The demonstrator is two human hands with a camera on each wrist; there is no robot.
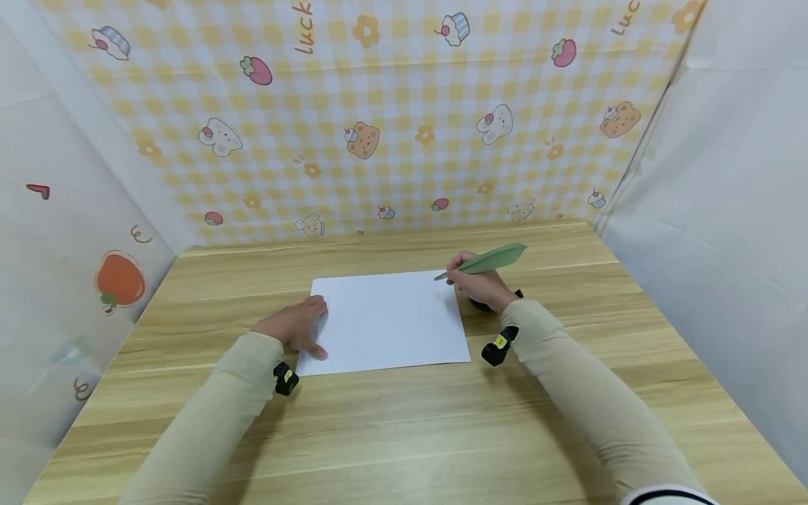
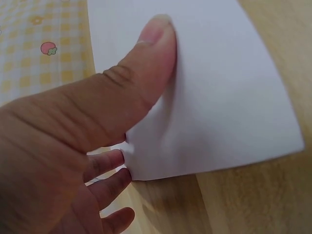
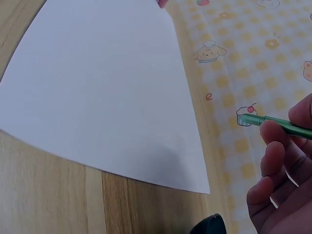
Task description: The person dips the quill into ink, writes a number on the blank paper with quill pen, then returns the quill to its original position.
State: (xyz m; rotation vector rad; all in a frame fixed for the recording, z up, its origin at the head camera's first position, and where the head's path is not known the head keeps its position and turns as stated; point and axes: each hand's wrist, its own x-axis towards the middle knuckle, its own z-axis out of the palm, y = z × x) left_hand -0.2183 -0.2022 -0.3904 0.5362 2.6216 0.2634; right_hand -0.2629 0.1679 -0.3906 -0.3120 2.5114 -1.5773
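A blank white sheet of paper [image 1: 388, 319] [image 2: 209, 92] [image 3: 102, 92] lies flat on the wooden table [image 1: 391, 435]. My left hand [image 1: 295, 326] rests on the sheet's left edge, its thumb [image 2: 146, 63] pressing down on the paper with fingers straight. My right hand [image 1: 476, 286] hovers at the sheet's far right corner and grips a green feather-shaped pen [image 1: 489, 261] [image 3: 275, 124], tip pointing toward the paper. The pen tip is off the sheet.
A yellow checked backdrop [image 1: 379, 119] with cartoon prints stands behind the table. White panels close in the left and right sides [image 1: 726, 210]. A small dark object [image 1: 480, 304] sits under my right hand. Both forearms wear beige sleeves with wrist cameras.
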